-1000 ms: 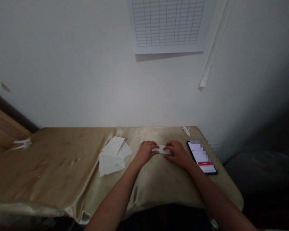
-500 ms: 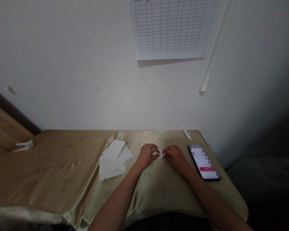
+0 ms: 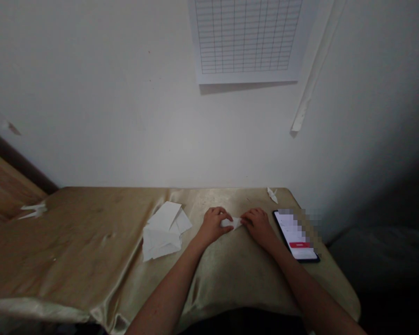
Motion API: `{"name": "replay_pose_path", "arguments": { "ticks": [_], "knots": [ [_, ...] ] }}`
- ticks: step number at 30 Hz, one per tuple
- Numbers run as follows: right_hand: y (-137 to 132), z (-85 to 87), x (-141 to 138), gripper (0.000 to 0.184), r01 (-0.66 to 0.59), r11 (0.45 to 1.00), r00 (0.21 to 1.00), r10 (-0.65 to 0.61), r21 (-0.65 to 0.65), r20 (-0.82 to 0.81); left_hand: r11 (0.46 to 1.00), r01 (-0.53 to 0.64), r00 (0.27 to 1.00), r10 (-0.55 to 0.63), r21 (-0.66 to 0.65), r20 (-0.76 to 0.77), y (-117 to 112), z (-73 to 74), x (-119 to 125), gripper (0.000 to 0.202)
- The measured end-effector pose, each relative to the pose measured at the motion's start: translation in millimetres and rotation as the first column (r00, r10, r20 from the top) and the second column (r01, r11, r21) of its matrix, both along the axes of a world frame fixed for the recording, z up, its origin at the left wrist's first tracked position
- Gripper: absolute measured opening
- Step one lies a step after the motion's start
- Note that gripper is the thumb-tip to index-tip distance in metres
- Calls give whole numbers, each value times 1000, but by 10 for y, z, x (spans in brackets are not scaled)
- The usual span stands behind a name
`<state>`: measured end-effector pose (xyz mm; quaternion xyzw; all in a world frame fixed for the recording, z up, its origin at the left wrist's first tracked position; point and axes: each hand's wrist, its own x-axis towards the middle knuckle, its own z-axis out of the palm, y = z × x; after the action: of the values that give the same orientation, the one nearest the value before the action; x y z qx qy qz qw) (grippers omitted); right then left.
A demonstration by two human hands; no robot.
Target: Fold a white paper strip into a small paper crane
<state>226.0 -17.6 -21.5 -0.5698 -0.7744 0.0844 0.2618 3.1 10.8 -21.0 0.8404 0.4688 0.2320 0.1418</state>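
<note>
A long worktop (image 3: 80, 237) with rounded corners stands against a plain, pale wall (image 3: 108, 102), covered in a smooth gold-beige cloth with a satin sheen; the cloth ripples into soft folds and bunches along the near edge. Near the middle of the right half lies a small piece of folded white paper (image 3: 236, 224) — narrow, crisp, pointed towards the right — between the person's two bare hands.

Both forearms reach in from the lower edge and slant inward, the hands low over the cloth with their backs up. The left hand (image 3: 212, 223) is curved, its thumb and forefinger a little apart with the paper's left part held between them. The right hand (image 3: 258, 223) has its fingers bunched close together, pinching the paper's right tip; the exact grip is too small to make out.

To the left of the hands lies a loose, overlapping pile of flat white paper (image 3: 165, 235) with angular corners. A small folded paper shape (image 3: 272, 195) with sharp points sits near the far right corner, and another spiky paper shape (image 3: 35, 211) lies at the far left. Beside the right forearm rests a dark-edged, glossy phone (image 3: 293, 237), its lit screen partly blurred.
</note>
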Motion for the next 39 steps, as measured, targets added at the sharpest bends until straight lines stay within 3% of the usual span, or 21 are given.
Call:
{"name": "replay_pose_path", "arguments": {
  "ticks": [5, 15, 26, 39],
  "knots": [
    [-21, -32, -66, 12, 95, 995, 995, -95, -17, -34, 1000, -13, 1000, 13, -19, -10, -11, 8, 13, 33],
    [-19, -75, -174, 16, 203, 978, 975, -206, 41, 80, 999, -15, 1000, 14, -50, -21, -23, 60, 19, 34],
    [-10, -41, -136, 18, 201, 980, 978, -200, -5, 52, 999, -23, 1000, 23, -29, -8, -79, 101, 44, 25],
    [-6, -121, -167, 20, 283, 951, 944, -299, 123, 138, 995, -90, 996, 89, -39, -14, -94, 95, 95, 26]
  ]
}}
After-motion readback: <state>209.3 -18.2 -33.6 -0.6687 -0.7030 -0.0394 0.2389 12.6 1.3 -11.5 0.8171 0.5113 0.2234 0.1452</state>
